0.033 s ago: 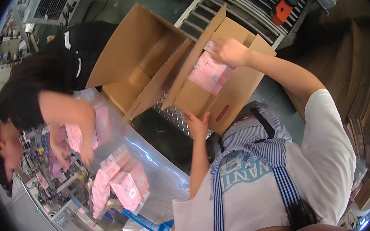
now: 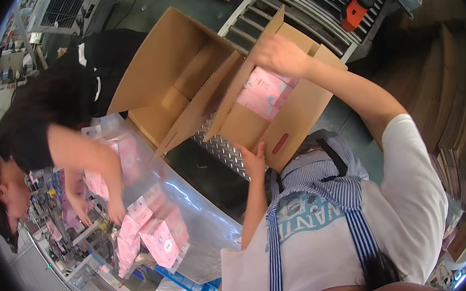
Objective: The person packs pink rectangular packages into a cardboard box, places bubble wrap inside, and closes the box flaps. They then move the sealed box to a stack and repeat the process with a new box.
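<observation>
An open cardboard box [image 2: 303, 99] stands before me, with several pink printed packs [image 2: 264, 92] laid side by side inside. My left hand [image 2: 252, 159] grips its near left corner, thumb on the near wall and fingers round the end. Over the far wall of the box, my right hand [image 2: 280, 56] is smeared by motion. Its fingers do not show clearly, nor whether anything is in them.
A second open cardboard box [image 2: 151, 69] adjoins on the left. More pink packs [image 2: 161, 241] lie on the metal table [image 2: 194, 206], where a co-worker [image 2: 31, 121] reaches in. Behind are a roller conveyor [image 2: 248, 21] and an orange-handled machine [image 2: 355, 13]; flattened cartons [image 2: 456, 105] stand at right.
My right hand has shifted left, from above the packs to the far wall, uncovering more of them. The co-worker's near hand has come down to the packs on the table.
</observation>
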`<state>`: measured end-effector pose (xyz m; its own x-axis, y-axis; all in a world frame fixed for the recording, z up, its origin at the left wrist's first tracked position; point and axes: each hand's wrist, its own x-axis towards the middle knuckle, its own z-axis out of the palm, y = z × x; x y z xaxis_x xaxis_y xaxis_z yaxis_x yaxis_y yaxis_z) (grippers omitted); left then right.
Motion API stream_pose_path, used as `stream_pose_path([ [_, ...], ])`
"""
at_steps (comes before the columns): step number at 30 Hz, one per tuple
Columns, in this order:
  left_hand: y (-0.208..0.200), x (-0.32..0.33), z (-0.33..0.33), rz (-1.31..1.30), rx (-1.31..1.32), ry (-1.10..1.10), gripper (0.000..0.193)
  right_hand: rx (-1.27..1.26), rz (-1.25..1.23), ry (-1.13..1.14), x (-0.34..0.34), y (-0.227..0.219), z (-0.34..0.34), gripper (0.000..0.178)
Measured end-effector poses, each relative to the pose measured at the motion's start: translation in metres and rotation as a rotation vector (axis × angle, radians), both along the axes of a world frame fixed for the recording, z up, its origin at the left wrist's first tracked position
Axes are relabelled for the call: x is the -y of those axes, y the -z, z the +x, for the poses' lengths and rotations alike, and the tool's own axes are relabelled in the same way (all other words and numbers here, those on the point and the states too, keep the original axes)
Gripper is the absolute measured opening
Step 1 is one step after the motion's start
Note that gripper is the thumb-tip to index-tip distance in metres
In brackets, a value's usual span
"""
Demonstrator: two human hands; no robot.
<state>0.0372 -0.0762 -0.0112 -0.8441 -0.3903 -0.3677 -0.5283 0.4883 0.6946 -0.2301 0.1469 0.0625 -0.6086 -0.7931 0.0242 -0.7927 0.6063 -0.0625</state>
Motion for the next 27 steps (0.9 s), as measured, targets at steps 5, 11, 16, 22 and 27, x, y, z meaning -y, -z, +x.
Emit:
stream_pose_path([
  [5, 0.062, -0.022, 0.021, 0.109, -0.159, -0.233, 0.079, -0.111, -0.225, 0.199, -0.055, 0.025, 0.027, 0.046],
  [11, 0.010, -0.023, -0.020, 0.933, 0.112, -0.534, 0.061, 0.046, -0.181, 0.556, -0.089, 0.067, -0.002, 0.051],
  [16, 0.046, -0.090, -0.075, 0.766, 0.161, -0.530, 0.060, 0.040, -0.146, 0.553, -0.125, 0.064, -0.122, 0.053],
  [22, 0.036, -0.163, -0.257, 0.200, -0.328, -0.131, 0.073, -0.094, -0.049, 0.753, -0.220, 0.072, -0.235, 0.056],
  [27, 0.036, -0.184, -0.330, 0.033, -0.213, 0.030, 0.078, -0.146, -0.178, 0.719, -0.268, 0.077, -0.255, 0.059],
])
